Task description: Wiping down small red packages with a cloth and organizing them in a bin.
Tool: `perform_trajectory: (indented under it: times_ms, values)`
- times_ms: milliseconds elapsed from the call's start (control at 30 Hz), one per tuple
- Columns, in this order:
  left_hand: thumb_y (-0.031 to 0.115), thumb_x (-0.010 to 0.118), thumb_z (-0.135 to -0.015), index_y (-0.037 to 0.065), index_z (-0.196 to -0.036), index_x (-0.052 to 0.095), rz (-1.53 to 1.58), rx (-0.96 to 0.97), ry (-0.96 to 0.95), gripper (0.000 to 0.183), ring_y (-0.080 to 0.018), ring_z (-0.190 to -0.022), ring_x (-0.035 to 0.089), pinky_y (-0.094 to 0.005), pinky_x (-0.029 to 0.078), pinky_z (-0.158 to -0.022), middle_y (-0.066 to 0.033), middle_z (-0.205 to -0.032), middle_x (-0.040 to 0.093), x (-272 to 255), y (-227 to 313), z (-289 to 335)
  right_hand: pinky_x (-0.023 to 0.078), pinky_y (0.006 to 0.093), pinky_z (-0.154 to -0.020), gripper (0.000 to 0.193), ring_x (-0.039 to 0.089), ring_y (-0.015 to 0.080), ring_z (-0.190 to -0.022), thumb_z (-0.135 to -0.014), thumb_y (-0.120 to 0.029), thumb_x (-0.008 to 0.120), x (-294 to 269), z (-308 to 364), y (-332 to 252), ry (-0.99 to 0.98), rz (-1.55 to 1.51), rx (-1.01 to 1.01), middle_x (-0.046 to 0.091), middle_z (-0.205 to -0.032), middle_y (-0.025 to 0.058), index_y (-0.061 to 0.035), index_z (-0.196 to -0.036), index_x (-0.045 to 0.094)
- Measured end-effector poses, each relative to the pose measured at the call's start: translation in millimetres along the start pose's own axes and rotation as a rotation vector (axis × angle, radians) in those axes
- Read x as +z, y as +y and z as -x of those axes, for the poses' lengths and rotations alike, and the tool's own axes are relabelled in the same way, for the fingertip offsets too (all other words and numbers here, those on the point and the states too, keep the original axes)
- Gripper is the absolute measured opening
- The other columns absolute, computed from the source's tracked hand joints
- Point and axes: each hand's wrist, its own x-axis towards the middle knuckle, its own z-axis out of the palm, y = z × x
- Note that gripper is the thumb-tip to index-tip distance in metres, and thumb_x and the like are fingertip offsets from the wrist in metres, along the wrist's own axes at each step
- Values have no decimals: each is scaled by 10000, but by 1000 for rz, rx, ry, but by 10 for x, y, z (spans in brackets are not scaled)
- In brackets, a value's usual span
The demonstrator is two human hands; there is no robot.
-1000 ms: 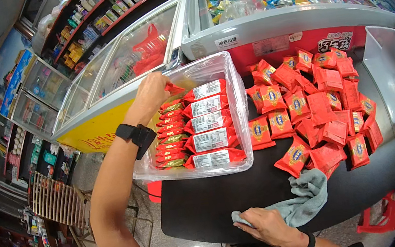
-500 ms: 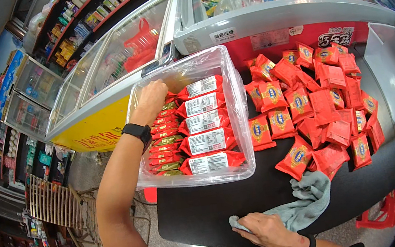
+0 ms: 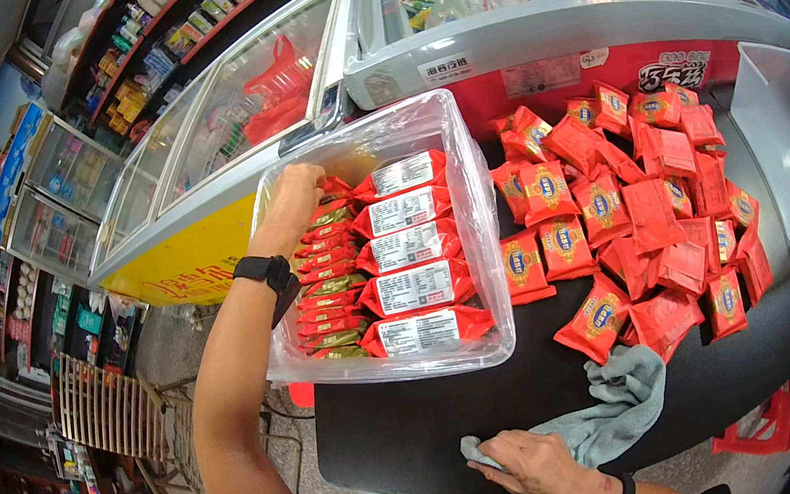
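My left hand [image 3: 296,203], with a black watch on the wrist, reaches into the far left corner of a clear plastic bin [image 3: 489,234]. Its fingers are curled at the left end of a red packet [image 3: 334,187], their tips partly hidden. That packet tops a column of red and gold packets [image 3: 328,272] standing on edge. Beside it runs a second column of red packets with white labels [image 3: 410,245]. My right hand [image 3: 537,470] rests near the table's front edge, fingers closed on one end of a grey-green cloth [image 3: 620,412].
Loose red packets [image 3: 653,211] lie heaped on the black table [image 3: 392,439], right of the bin. Behind stand a chest freezer [image 3: 586,23] of colourful packs and another with a yellow side [image 3: 167,279]. A white panel [image 3: 776,143] stands at right; a red stool [image 3: 758,423] is below.
My left hand has shifted slightly left, uncovering more of the red packet at the column's far end. My right hand and the cloth have stayed where they were.
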Motion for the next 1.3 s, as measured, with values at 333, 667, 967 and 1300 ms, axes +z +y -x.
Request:
perform_trajectory:
  times_ms: [333, 667, 967, 1300]
  values:
    - [-57, 604, -748, -17, -818, 711, 105, 54, -14, 134, -418, -809, 657, -445, 523, -724, -264, -842, 662, 221, -167, 70, 493, 339, -534, 225, 626, 240, -639, -830, -194, 741, 9, -12, 17, 3, -17, -15, 588, -743, 71, -62, -939, 595]
    - [-43, 549, -789, 33, -1041, 717, -62, 111, -197, 312, -390, -904, 646, -435, 516, -798, -210, -1009, 682, 117, -132, 58, 493, 333, -532, 220, 633, 234, -649, -841, -206, 727, 12, 1, 22, -5, 58, -16, 589, -745, 70, -65, -932, 584]
    - [-17, 544, -806, 53, -1048, 728, -42, 34, -228, 312, -397, -917, 628, -455, 499, -838, -210, -958, 657, 116, -41, 85, 498, 338, -536, 210, 637, 232, -652, -845, -197, 722, 12, -26, 26, -8, 31, -6, 599, -760, 69, -64, -937, 588]
    - [0, 492, -849, 43, -1211, 648, 34, -11, -308, 397, -359, -1003, 641, -395, 497, -868, -213, -1096, 665, -128, -151, 177, 504, 378, -558, 211, 633, 289, -665, -851, -196, 713, 124, 48, 79, -13, -18, 25, 605, -761, 97, -48, -945, 596]
